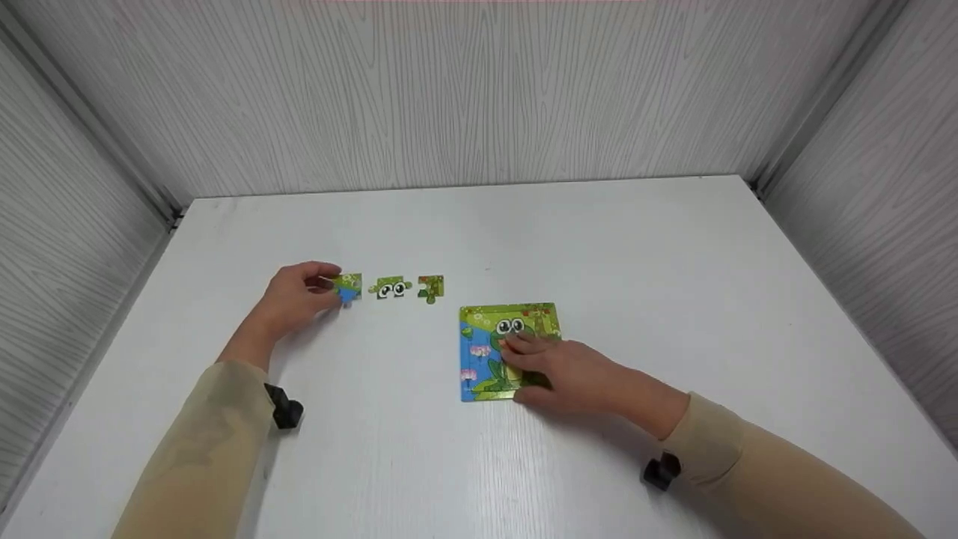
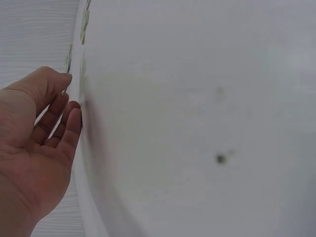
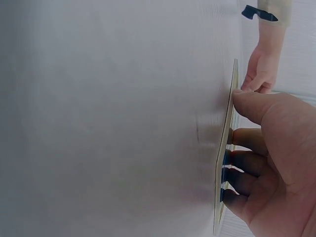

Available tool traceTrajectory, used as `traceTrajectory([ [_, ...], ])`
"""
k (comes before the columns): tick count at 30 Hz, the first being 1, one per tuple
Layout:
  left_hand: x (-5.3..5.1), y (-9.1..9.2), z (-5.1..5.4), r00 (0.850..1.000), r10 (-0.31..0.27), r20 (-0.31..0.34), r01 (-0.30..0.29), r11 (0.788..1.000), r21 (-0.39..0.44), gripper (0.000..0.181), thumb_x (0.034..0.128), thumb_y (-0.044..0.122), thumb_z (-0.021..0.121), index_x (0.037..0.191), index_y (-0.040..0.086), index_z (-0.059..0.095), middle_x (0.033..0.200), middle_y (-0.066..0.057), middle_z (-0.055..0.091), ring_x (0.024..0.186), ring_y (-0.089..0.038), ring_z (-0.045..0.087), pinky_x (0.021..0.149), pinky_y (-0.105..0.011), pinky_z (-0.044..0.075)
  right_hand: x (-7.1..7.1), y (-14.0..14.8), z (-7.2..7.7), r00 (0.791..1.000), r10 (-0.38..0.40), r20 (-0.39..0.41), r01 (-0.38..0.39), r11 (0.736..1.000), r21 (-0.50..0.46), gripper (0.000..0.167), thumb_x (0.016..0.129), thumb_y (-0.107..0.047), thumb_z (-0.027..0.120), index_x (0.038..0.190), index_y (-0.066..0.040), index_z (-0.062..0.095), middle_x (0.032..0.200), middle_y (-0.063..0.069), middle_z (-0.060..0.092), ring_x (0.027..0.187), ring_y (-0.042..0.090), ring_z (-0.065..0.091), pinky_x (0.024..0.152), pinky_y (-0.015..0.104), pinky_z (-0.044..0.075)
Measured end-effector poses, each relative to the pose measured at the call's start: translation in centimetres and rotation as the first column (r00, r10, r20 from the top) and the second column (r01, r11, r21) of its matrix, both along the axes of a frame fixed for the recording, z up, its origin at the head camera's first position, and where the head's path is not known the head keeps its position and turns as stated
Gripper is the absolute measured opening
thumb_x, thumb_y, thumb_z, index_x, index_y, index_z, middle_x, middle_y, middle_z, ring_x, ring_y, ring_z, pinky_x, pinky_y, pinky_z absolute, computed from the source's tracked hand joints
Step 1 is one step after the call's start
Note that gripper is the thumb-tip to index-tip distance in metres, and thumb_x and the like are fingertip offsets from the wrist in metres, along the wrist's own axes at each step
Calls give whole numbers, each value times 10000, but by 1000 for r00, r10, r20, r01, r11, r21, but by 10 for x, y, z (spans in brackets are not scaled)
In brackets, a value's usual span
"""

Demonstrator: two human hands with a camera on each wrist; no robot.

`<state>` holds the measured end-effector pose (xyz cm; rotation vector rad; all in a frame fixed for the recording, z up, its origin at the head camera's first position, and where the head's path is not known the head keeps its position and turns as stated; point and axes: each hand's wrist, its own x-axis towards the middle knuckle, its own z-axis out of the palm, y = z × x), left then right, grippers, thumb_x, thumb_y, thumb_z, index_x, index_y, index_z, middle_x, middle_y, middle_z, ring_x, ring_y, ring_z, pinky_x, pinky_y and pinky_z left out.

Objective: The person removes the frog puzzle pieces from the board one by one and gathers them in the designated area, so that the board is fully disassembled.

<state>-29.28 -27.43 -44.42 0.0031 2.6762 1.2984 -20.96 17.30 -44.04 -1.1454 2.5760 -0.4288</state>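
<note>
Frog puzzle pic (image 1: 485, 349): head view only.

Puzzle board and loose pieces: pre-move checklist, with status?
1. Left hand grip on the blue-green piece: ok, pinched at its left edge.
2. Blue-green piece clear of the table: cannot tell.
3. Eyes piece face up, apart from its neighbours: ok.
4. Right hand on the puzzle board: ok, fingers rest on it.
5. Board face fully visible: not ok, right hand covers its lower right.
</note>
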Motion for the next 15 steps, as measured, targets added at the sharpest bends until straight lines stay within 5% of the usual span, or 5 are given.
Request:
traceTrajectory([
  [15,1,-1,-3,1000,-15,-20,15,1000,-27,503,982,66,660,1475,17,567,1405,-195,580,1283,-343,541,1136,-479,425,0,1,-1,1000,11,-18,-11,1000,4,704,1072,-473,602,1640,-122,380,1713,88,297,1583,303,267,1211,535,338],
])
